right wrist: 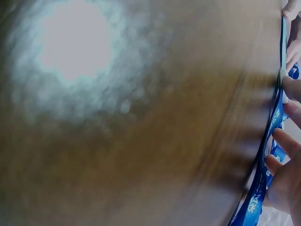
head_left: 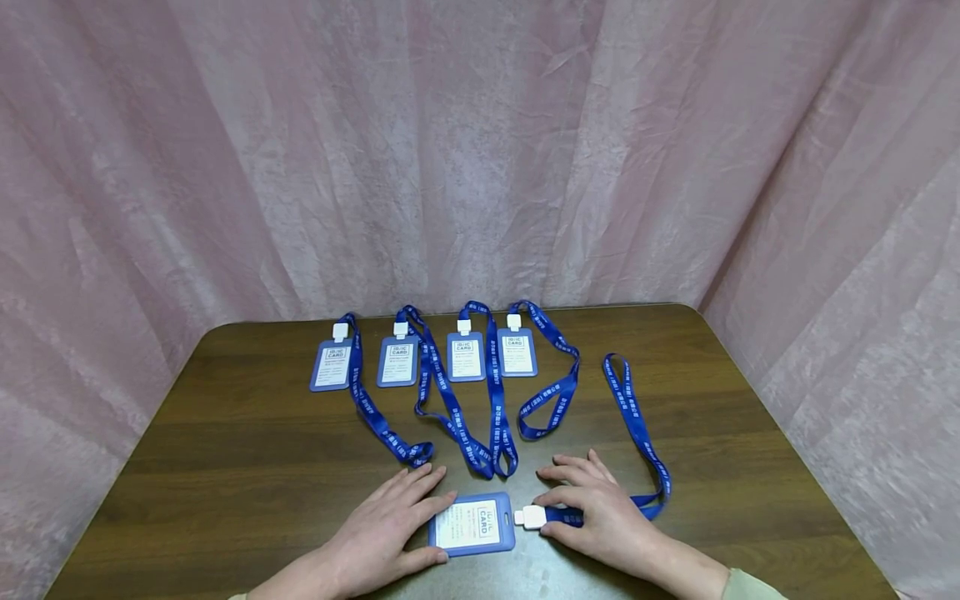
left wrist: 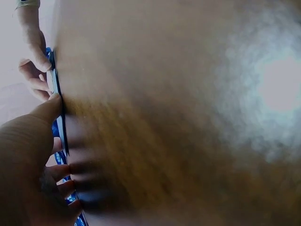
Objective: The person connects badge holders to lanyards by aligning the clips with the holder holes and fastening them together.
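Observation:
A blue-framed badge holder (head_left: pixel 474 527) lies sideways on the table near its front edge, its slotted end facing right. My left hand (head_left: pixel 382 529) holds it between thumb and index finger by its two long edges; the other fingers are spread on the wood. Just right of the slot is the white clip (head_left: pixel 533 517) of a blue lanyard (head_left: pixel 637 429), apparently a small gap away from the holder. Thumb and index finger of my right hand (head_left: pixel 600 512) pinch the clip end. Both wrist views see the holder and lanyard (right wrist: pixel 258 188) edge-on, with little detail.
Several badge holders with lanyards lie in a row at the back, among them a leftmost one (head_left: pixel 332 365) and a rightmost one (head_left: pixel 517 353). Their blue straps (head_left: pixel 450 400) trail toward the front. Pink curtains (head_left: pixel 480 150) hang behind the brown wooden table (head_left: pixel 225 467).

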`<action>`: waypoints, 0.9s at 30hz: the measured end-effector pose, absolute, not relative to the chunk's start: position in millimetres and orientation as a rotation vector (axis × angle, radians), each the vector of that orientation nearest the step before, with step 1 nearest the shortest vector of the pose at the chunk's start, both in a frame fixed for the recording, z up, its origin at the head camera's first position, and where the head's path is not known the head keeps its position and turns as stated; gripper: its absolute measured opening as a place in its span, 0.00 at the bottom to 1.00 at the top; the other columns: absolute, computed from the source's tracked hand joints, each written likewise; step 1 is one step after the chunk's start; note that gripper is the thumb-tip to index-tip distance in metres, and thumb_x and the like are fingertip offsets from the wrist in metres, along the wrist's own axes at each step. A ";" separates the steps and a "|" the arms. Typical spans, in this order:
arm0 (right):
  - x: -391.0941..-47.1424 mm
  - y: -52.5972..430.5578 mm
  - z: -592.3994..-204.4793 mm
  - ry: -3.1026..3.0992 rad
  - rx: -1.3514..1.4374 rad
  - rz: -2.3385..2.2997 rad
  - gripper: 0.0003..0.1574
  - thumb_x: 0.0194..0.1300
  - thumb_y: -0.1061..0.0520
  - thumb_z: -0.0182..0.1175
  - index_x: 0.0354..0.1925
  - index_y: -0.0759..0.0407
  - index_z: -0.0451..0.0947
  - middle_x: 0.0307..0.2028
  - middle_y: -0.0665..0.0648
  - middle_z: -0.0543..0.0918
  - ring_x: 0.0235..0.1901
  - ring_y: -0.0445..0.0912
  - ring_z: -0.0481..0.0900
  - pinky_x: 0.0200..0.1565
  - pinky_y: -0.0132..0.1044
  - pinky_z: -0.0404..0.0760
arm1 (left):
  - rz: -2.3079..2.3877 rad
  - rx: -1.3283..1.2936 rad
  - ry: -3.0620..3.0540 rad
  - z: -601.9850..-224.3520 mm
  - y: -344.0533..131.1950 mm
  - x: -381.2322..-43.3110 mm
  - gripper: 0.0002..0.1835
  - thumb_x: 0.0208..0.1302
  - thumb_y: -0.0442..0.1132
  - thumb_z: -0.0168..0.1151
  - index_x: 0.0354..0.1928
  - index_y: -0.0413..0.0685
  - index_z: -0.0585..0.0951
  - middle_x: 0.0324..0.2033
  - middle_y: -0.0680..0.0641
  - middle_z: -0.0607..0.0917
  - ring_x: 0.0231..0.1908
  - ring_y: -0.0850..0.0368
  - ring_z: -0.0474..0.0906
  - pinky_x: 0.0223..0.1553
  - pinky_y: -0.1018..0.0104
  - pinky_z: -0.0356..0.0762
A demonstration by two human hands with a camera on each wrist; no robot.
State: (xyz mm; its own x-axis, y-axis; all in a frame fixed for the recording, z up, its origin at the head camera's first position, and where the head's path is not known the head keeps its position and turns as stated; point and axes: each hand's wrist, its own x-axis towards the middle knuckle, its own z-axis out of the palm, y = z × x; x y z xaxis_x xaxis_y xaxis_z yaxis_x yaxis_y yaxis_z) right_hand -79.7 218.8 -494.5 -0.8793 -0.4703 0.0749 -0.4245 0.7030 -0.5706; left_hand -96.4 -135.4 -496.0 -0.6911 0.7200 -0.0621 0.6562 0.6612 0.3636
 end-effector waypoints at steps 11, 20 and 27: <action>-81.0 214.2 -496.1 2.829 -0.788 -0.929 0.16 0.60 0.43 0.75 0.48 0.35 0.89 0.64 0.46 0.79 0.70 0.53 0.68 0.72 0.68 0.46 | 0.499 1.129 2.689 -497.6 -136.0 -96.5 0.39 0.69 0.72 0.52 0.75 0.61 0.71 0.78 0.47 0.61 0.77 0.46 0.52 0.74 0.42 0.53; -82.3 213.3 -497.5 2.837 -0.815 -0.951 0.18 0.57 0.44 0.77 0.47 0.40 0.91 0.65 0.50 0.79 0.70 0.56 0.67 0.72 0.68 0.46 | 0.515 1.093 2.660 -496.2 -135.1 -96.4 0.39 0.69 0.73 0.51 0.76 0.64 0.69 0.79 0.47 0.57 0.78 0.46 0.51 0.74 0.41 0.52; -82.4 211.9 -497.7 2.823 -0.776 -0.985 0.19 0.55 0.45 0.79 0.46 0.41 0.91 0.65 0.51 0.78 0.71 0.56 0.66 0.73 0.67 0.45 | 0.517 1.104 2.659 -497.0 -135.7 -95.7 0.38 0.69 0.71 0.52 0.76 0.63 0.69 0.79 0.46 0.56 0.78 0.46 0.49 0.74 0.41 0.51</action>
